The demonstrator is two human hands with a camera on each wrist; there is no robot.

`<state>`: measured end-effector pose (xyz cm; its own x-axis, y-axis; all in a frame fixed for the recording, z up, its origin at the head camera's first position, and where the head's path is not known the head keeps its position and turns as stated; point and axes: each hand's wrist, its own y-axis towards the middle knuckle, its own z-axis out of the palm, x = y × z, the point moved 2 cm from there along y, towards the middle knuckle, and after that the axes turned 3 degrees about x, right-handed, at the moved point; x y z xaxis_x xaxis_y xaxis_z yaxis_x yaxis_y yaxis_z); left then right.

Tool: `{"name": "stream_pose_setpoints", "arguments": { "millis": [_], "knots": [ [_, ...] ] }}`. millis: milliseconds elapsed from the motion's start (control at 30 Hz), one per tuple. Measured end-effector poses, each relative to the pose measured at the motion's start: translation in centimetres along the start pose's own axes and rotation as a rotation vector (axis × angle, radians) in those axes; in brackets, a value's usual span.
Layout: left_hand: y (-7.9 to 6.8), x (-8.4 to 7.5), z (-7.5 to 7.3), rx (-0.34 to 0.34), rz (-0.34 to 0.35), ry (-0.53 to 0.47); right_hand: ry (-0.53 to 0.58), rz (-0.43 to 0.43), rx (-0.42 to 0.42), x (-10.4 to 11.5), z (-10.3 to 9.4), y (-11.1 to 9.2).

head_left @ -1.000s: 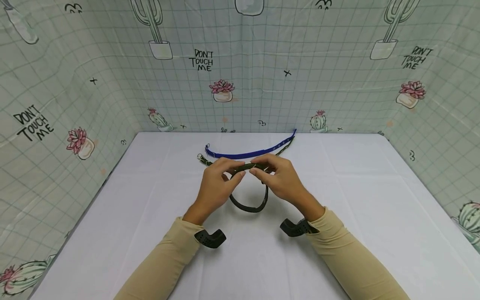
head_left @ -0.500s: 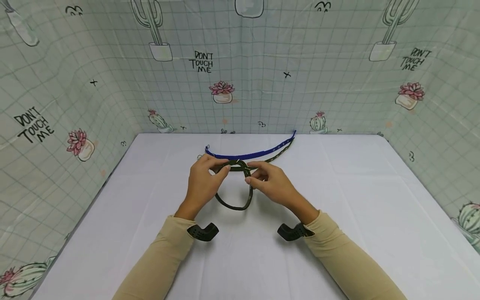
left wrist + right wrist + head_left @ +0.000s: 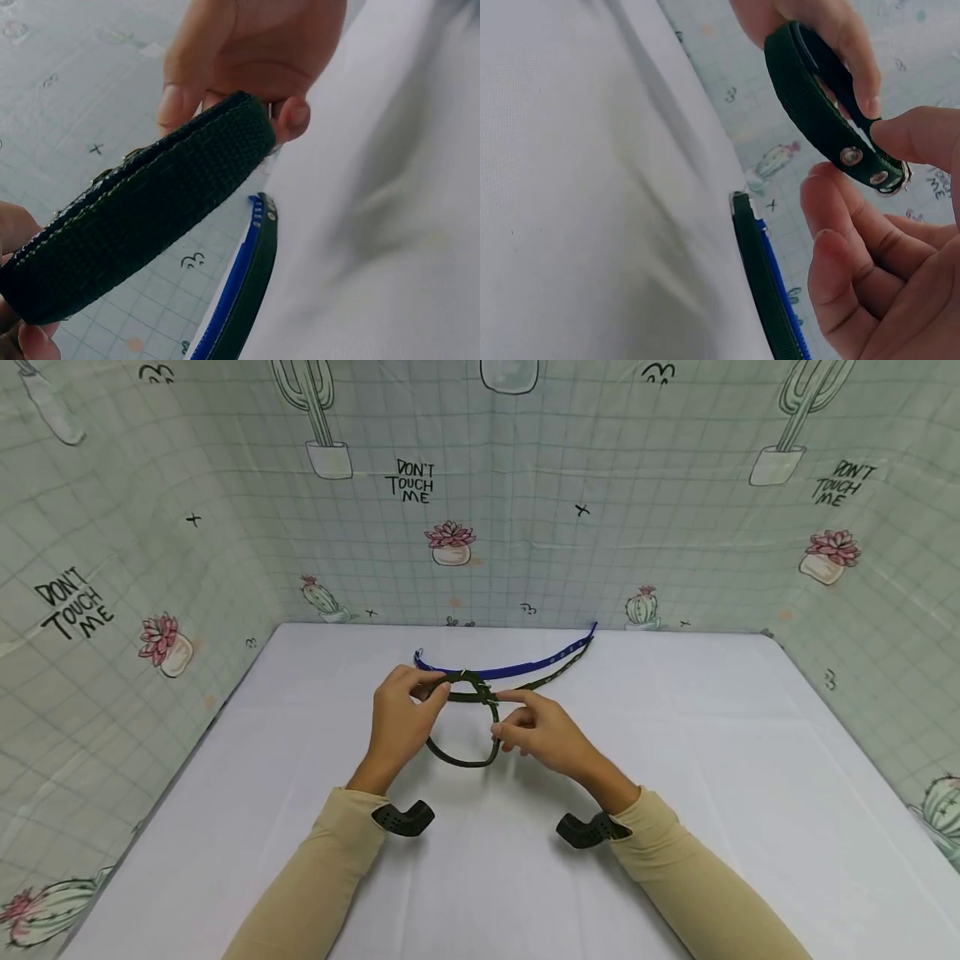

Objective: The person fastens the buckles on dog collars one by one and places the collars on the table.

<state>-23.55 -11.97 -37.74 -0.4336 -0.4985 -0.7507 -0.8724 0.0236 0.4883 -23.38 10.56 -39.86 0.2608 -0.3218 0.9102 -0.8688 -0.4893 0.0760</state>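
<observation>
A dark green webbing collar (image 3: 462,764) with metal eyelets is bent into a loop, raised above the table. At the loop's far left, my left hand (image 3: 403,718) pinches it between thumb and fingers. My right hand (image 3: 551,735) holds its right side, index finger stretched out along the top and thumb lower down. The right wrist view shows eyelets (image 3: 851,156) in the strap and a metal piece at the end near the fingers. The broad woven face of the collar (image 3: 150,202) fills much of the left wrist view.
Behind the hands a blue collar (image 3: 504,672) lies curved on the white table (image 3: 675,760). A second green collar (image 3: 557,673) lies along its near side, partly hidden by the loop and left hand. A patterned cloth wall (image 3: 525,485) rises behind and at both sides.
The looped collar and my left hand have shifted left. The loop's top has opened into a rounder ring, and my right hand has moved from the top onto its right side.
</observation>
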Motion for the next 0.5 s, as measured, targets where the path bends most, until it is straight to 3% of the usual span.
{"name": "stream_pose_setpoints", "arguments": {
  "millis": [233,500],
  "knots": [
    [0.5,0.8,-0.5,0.026,-0.045,0.035,-0.006,0.041,0.021,0.2,0.4,0.4],
    [0.9,1.5,-1.6,0.168,-0.130,0.169,0.035,0.057,-0.003,-0.7,0.9,1.6]
  ]
}}
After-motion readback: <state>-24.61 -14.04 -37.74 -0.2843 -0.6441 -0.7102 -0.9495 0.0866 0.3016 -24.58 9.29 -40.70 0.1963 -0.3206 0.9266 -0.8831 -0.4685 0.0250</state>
